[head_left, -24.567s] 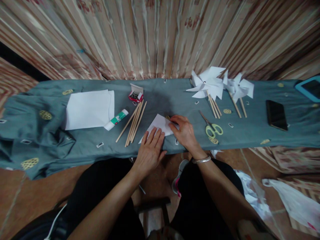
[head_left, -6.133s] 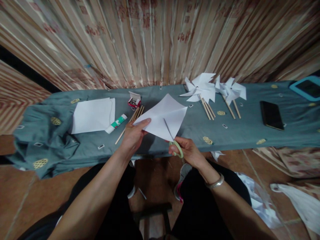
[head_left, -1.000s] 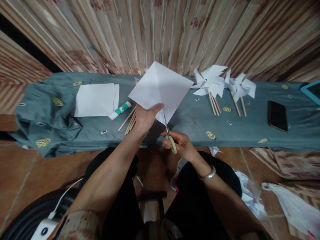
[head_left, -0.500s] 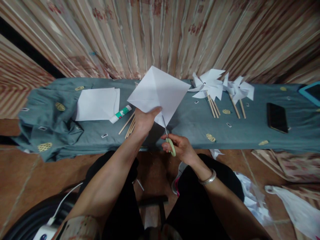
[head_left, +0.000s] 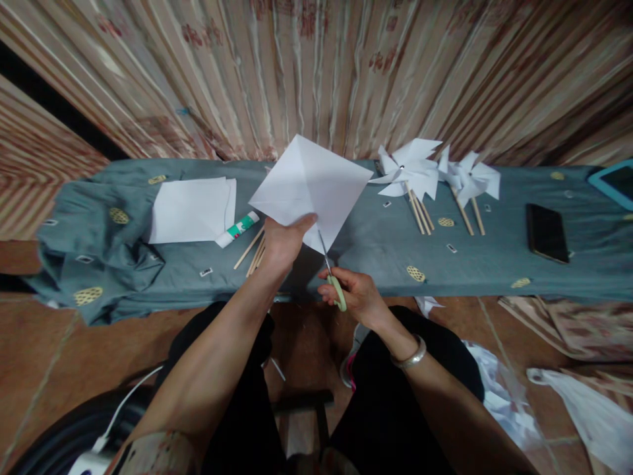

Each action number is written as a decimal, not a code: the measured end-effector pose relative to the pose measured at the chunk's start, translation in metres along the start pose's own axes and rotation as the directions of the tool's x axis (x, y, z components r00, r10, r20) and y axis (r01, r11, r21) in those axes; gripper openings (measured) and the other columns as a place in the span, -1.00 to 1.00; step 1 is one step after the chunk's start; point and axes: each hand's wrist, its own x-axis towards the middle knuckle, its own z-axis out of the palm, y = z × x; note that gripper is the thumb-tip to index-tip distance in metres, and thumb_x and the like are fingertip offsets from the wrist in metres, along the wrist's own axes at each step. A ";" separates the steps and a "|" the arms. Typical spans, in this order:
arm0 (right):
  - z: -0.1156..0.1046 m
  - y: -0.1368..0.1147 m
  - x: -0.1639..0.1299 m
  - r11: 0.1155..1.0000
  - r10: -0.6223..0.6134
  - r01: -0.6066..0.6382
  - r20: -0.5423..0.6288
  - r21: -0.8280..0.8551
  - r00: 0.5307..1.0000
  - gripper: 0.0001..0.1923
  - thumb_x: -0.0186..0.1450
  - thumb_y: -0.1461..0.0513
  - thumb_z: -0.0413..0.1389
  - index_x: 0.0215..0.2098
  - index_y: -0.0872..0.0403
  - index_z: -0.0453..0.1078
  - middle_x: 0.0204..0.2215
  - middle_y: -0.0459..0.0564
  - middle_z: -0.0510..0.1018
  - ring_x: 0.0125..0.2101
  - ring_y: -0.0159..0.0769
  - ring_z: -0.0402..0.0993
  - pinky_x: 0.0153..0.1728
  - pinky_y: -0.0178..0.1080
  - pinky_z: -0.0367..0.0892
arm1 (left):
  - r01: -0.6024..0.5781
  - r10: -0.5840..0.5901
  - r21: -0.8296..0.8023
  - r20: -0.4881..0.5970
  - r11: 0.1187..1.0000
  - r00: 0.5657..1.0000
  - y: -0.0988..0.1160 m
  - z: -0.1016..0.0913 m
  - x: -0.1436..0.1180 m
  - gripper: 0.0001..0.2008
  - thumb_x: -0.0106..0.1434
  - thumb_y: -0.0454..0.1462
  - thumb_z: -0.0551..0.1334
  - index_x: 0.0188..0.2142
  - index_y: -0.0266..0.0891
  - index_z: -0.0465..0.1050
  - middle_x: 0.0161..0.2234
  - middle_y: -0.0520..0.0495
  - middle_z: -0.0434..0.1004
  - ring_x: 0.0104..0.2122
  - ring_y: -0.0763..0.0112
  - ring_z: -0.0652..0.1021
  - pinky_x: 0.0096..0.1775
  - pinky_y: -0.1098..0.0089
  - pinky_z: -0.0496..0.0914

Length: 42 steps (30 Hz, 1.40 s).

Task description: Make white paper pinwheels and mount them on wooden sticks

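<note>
Left hand [head_left: 283, 239] pinches the paper [head_left: 310, 188] at its lower edge, held up above the surface [head_left: 376, 254]. Right hand [head_left: 356, 295] closed on the scissors [head_left: 332, 280], just below-right of the left hand; blades meet the paper's bottom corner. Sticks [head_left: 252, 249] lie left of the left hand.

Bare cloth [head_left: 376, 247] lies open between the sticks [head_left: 253, 249] and the pinwheels [head_left: 420, 173]. Left: paper stack [head_left: 190, 210] and glue stick [head_left: 238, 229] block. Right: phone [head_left: 546, 232].

no readable text, glue stick [head_left: 239, 228] label too blurred
</note>
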 end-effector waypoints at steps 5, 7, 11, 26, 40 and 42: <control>0.001 0.001 0.000 1.000 -0.014 0.014 -0.001 0.021 1.000 -0.63 0.18 -0.03 0.23 -0.20 0.04 0.48 -0.56 -0.14 0.51 -0.57 -0.41 0.44 -0.49 -0.31 0.33 | 0.010 -0.010 -0.007 0.003 1.000 1.000 0.002 0.001 -0.001 -0.50 -0.16 -0.26 0.44 -0.17 -0.33 0.48 -0.24 -0.20 0.63 -0.21 0.13 0.62 -0.03 0.11 0.49; 0.000 0.002 0.000 1.000 -0.016 0.017 -0.013 0.017 1.000 -0.62 0.17 -0.04 0.24 -0.20 0.04 0.48 -0.57 -0.15 0.50 -0.58 -0.41 0.43 -0.50 -0.30 0.32 | 0.027 -0.027 -0.012 0.002 1.000 1.000 0.003 0.000 -0.001 -0.54 -0.17 -0.24 0.45 -0.23 -0.32 0.50 -0.24 -0.21 0.63 -0.22 0.13 0.62 -0.06 0.12 0.50; -0.001 0.003 0.000 0.999 -0.037 0.038 -0.026 0.001 0.999 -0.64 0.18 -0.02 0.23 -0.19 0.04 0.48 -0.57 -0.15 0.50 -0.56 -0.39 0.44 -0.49 -0.30 0.35 | 0.099 -0.098 -0.008 0.073 0.995 0.993 0.004 -0.004 0.000 -0.68 -0.12 -0.19 0.42 -0.36 -0.30 0.52 -0.30 -0.18 0.64 -0.29 0.15 0.62 -0.17 0.16 0.52; -0.006 -0.001 0.003 0.998 -0.062 0.062 -0.032 -0.014 0.998 -0.61 0.19 -0.02 0.22 -0.15 0.05 0.50 -0.51 -0.11 0.56 -0.52 -0.37 0.48 -0.45 -0.33 0.36 | 0.042 -0.054 0.071 0.169 0.997 0.984 0.007 -0.008 -0.006 -0.70 -0.13 -0.24 0.36 -0.34 -0.27 0.49 -0.37 -0.08 0.60 -0.34 0.21 0.59 -0.23 0.26 0.48; -0.005 -0.001 0.004 0.999 -0.026 0.027 -0.031 0.041 0.999 -0.58 0.13 -0.03 0.27 -0.15 0.05 0.51 -0.51 -0.11 0.56 -0.55 -0.41 0.44 -0.49 -0.36 0.35 | 0.089 -0.100 0.066 0.188 0.994 0.977 0.006 -0.011 -0.007 -0.69 -0.12 -0.22 0.37 -0.33 -0.28 0.50 -0.36 -0.11 0.60 -0.33 0.18 0.58 -0.22 0.25 0.46; -0.006 -0.004 0.004 0.999 -0.020 0.021 -0.030 0.038 0.999 -0.56 0.13 -0.03 0.27 -0.15 0.06 0.51 -0.51 -0.11 0.56 -0.55 -0.42 0.44 -0.49 -0.36 0.35 | 0.107 -0.114 0.045 0.203 0.993 0.972 0.007 -0.010 -0.008 -0.66 -0.12 -0.22 0.37 -0.31 -0.29 0.50 -0.34 -0.12 0.60 -0.31 0.17 0.59 -0.20 0.23 0.46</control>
